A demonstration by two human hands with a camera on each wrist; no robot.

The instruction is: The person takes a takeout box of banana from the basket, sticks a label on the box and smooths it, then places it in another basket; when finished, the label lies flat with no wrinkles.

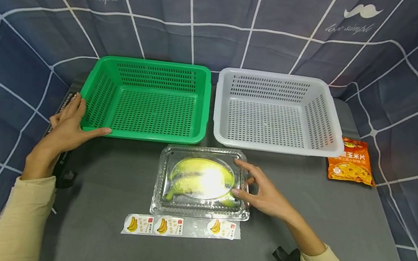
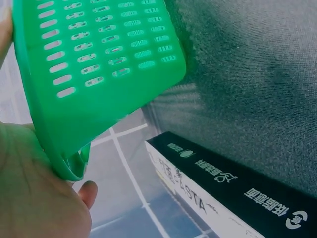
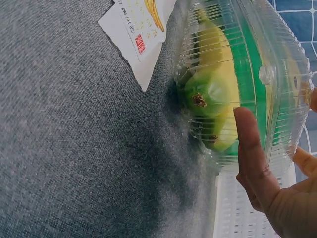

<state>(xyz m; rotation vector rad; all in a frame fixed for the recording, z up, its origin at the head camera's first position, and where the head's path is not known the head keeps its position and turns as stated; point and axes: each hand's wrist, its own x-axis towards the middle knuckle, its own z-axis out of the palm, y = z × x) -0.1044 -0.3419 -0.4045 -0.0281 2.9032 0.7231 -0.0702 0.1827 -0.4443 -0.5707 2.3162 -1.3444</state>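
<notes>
A clear plastic clamshell box [image 1: 162, 178] with yellow-green bananas [image 1: 189, 177] inside lies in the middle of the grey table. My right hand [image 1: 266, 196] grips its right end, with the index finger by the lid and the thumb lower down in the right wrist view [image 3: 265, 173]. At the front left corner of a green plastic basket [image 1: 150, 137] is my left hand [image 1: 67, 131]. Its thumb lies along the front rim and its other fingers rest by the left side. A strip of banana stickers [image 1: 181, 226] lies just in front of the box.
A white basket [image 1: 272, 147] stands right of the green one. Further right lies an orange snack bag [image 1: 353, 162]. A dark pasta box [image 2: 223, 178] stands beyond the green basket's left side. Grid-patterned cloth [image 1: 228, 6] hangs around the back and sides.
</notes>
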